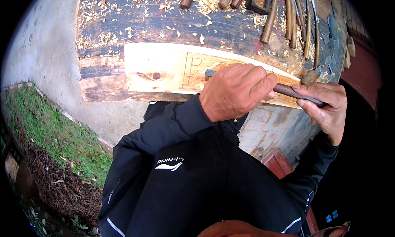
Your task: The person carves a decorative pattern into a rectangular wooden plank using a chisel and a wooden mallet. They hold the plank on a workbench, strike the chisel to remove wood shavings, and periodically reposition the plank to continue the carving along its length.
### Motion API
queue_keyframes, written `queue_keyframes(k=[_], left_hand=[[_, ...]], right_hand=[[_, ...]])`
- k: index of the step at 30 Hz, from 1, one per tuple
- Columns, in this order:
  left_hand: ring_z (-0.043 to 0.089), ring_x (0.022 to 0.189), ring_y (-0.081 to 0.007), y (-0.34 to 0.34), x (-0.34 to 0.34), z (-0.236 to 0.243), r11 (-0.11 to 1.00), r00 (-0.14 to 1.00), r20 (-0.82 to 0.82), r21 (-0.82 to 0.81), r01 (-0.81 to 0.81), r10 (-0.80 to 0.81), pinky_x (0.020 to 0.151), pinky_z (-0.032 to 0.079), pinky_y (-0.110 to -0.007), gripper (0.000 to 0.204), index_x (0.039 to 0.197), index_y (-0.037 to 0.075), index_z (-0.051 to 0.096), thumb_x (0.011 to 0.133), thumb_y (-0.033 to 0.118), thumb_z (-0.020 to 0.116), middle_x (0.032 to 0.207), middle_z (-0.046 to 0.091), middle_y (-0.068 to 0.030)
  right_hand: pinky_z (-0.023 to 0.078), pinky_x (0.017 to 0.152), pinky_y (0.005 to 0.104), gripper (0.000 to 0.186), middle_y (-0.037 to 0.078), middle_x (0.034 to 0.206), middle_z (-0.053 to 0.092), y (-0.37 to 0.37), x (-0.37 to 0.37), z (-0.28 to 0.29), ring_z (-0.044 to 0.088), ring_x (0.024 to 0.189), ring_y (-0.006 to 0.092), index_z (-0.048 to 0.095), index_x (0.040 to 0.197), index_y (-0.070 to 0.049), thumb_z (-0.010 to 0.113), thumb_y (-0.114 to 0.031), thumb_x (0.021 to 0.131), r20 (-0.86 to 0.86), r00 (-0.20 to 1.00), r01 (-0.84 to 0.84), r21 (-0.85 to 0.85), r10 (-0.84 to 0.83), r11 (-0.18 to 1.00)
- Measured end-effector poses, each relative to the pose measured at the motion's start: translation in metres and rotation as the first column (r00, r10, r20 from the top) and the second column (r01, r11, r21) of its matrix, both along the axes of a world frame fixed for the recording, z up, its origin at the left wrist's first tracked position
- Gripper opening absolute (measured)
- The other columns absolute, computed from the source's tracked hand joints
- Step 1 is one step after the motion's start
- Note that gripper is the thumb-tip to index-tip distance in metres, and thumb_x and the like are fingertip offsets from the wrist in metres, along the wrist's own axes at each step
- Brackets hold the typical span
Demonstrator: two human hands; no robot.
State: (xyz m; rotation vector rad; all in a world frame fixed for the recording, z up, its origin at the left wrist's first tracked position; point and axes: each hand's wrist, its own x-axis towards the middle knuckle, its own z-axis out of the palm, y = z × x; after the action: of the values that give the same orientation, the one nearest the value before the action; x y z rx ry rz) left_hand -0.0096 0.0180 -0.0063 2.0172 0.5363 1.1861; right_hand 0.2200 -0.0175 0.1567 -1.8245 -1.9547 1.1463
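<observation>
A pale wooden board (158, 64) with pencilled lines and a carved pattern lies along the near edge of the workbench. My left hand (238, 89) is closed around the front of a carving chisel (294, 92), low over the board. The chisel's grey blade tip pokes out to the left of the fist, at the carved part. Behind, my right hand (327, 107) grips the end of its dark wooden handle between thumb and fingers. Most of the shank is hidden under the left hand, and so is part of the carving.
Several wooden-handled chisels (270, 23) lie at the bench's far right, near a dark box-shaped block (258, 1). Wood shavings (205, 4) litter the worn bench (101, 66). A rounded wooden piece (310, 76) sits by my right hand. Grass (53, 122) and concrete floor lie left.
</observation>
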Motion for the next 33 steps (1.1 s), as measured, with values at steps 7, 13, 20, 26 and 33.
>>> queue_keyframes(k=[7,13,20,26,33], left_hand=[[0.06,0.066,-0.023,-0.003,-0.004,0.0,1.0,0.999,-0.038,-0.008,-0.017,0.016,0.058,0.046,-0.038,0.033,0.114,0.005,0.069,0.088,0.022,0.081,0.08,0.056,-0.0052],[0.06,0.065,-0.0234,-0.003,-0.006,-0.001,1.0,1.0,-0.026,-0.021,-0.016,0.015,0.057,0.046,-0.038,0.03,0.111,0.005,0.07,0.089,0.022,0.081,0.079,0.057,-0.0056],[0.06,0.06,-0.0214,-0.001,-0.012,0.001,1.0,0.999,-0.033,0.006,0.003,-0.003,0.052,0.043,-0.036,0.035,0.102,0.008,0.07,0.098,0.043,0.073,0.076,0.056,-0.0042],[0.058,0.057,-0.0208,-0.002,-0.015,0.0,0.999,0.999,-0.043,0.032,-0.006,0.007,0.049,0.042,-0.035,0.041,0.094,0.01,0.071,0.099,0.05,0.07,0.073,0.054,-0.0033],[0.057,0.058,-0.0192,-0.005,-0.019,0.0,0.997,1.0,0.004,0.078,-0.022,0.021,0.05,0.041,-0.034,0.043,0.097,0.009,0.072,0.096,0.052,0.071,0.074,0.053,-0.0022]], right_hand=[[0.052,0.059,0.0276,0.035,0.013,0.083,0.081,0.002,0.002,-0.012,0.075,0.067,0.0169,0.085,0.111,-0.001,0.087,0.003,0.076,-0.074,0.997,-0.017,0.055,0.021,0.998],[0.053,0.06,0.0268,0.035,0.014,0.085,0.081,0.0,-0.002,-0.014,0.076,0.068,0.0162,0.085,0.112,-0.001,0.087,0.005,0.078,-0.088,0.996,0.007,0.038,-0.004,0.999],[0.054,0.062,0.0265,0.035,0.013,0.086,0.081,-0.02,-0.021,-0.009,0.076,0.07,0.0157,0.084,0.114,0.0,0.085,0.005,0.08,-0.045,0.995,0.089,0.014,-0.088,0.996],[0.056,0.066,0.0269,0.033,0.014,0.088,0.081,-0.027,-0.037,-0.002,0.077,0.073,0.0174,0.082,0.115,0.003,0.084,0.007,0.082,-0.052,0.985,0.164,-0.048,-0.167,0.985],[0.058,0.064,0.0287,0.032,0.017,0.087,0.079,-0.034,-0.057,0.011,0.079,0.073,0.0218,0.081,0.112,0.005,0.086,0.007,0.08,0.032,0.991,0.129,0.031,-0.13,0.991]])
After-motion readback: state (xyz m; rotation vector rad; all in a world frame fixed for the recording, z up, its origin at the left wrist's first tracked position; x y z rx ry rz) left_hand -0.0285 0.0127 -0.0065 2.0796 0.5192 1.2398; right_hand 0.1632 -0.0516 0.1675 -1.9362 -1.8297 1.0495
